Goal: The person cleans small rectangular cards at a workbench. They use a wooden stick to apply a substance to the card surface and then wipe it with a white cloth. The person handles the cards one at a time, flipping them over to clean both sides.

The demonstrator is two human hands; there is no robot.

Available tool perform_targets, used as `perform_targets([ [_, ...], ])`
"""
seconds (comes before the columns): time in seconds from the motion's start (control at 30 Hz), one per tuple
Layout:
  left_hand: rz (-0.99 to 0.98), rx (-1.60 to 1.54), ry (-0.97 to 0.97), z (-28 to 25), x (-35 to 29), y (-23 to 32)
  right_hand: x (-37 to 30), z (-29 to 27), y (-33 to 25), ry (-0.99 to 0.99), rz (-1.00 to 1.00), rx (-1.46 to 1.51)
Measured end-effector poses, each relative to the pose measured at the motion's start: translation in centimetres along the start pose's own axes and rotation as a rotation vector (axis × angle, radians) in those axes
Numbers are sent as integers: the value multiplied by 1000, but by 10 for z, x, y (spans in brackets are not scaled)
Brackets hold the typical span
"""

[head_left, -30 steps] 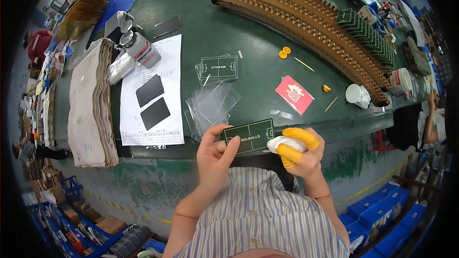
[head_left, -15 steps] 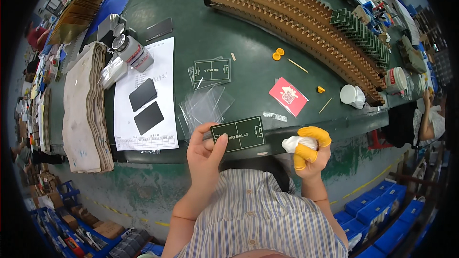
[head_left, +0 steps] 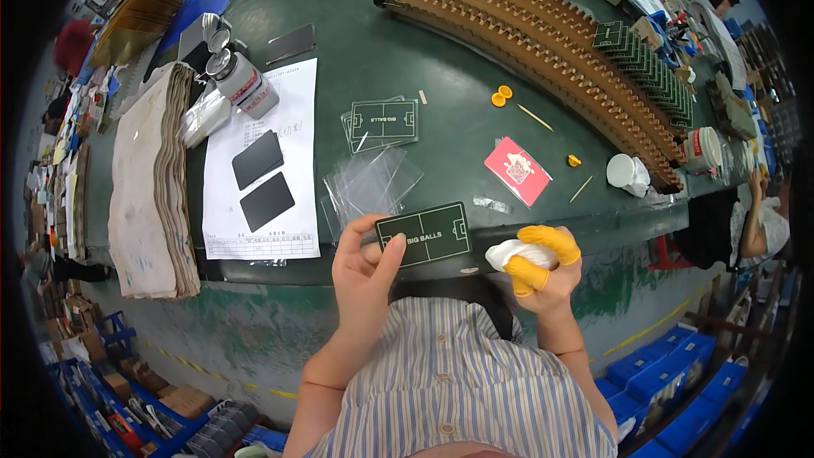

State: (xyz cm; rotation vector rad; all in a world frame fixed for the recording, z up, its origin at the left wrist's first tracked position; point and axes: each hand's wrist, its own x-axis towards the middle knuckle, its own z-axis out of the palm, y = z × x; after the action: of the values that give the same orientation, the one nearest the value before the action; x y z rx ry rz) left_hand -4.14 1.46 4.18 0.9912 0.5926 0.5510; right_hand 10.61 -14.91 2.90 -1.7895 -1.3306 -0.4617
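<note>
Pinched between the thumb and fingers of my left hand (head_left: 363, 271) is a dark green card (head_left: 437, 235) with a white playing-field outline, held just above the table's front edge. My right hand (head_left: 555, 284) wears yellow finger cots (head_left: 534, 274) and grips a bunched white cloth (head_left: 506, 253). The cloth is to the right of the card, apart from it. Beyond my left hand lie clear plastic sleeves (head_left: 377, 182) and a similar green card (head_left: 386, 121) in a clear sleeve. A red card (head_left: 518, 171) with a pale figure rests farther right.
Long brown slotted racks (head_left: 526, 51) cross the far right, with several green cards (head_left: 649, 68) standing in them. At left are a paper sheet (head_left: 297, 136), black cards (head_left: 267, 202), a pump bottle (head_left: 246, 89) and a cloth stack (head_left: 153, 195). A white-lidded jar (head_left: 623, 171) stands right.
My right hand has moved slightly left with the white cloth, closer to the card. The left hand keeps its hold on the card, almost unmoved. The view has shifted a little.
</note>
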Motion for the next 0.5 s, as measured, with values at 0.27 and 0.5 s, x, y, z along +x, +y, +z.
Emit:
perform_targets([
  [0.27,11,29,-42,4,0,-2,14,7,-11,-95,-166,43],
  [0.5,-7,32,-33,2,-1,-1,10,14,-10,-146,-193,-7],
])
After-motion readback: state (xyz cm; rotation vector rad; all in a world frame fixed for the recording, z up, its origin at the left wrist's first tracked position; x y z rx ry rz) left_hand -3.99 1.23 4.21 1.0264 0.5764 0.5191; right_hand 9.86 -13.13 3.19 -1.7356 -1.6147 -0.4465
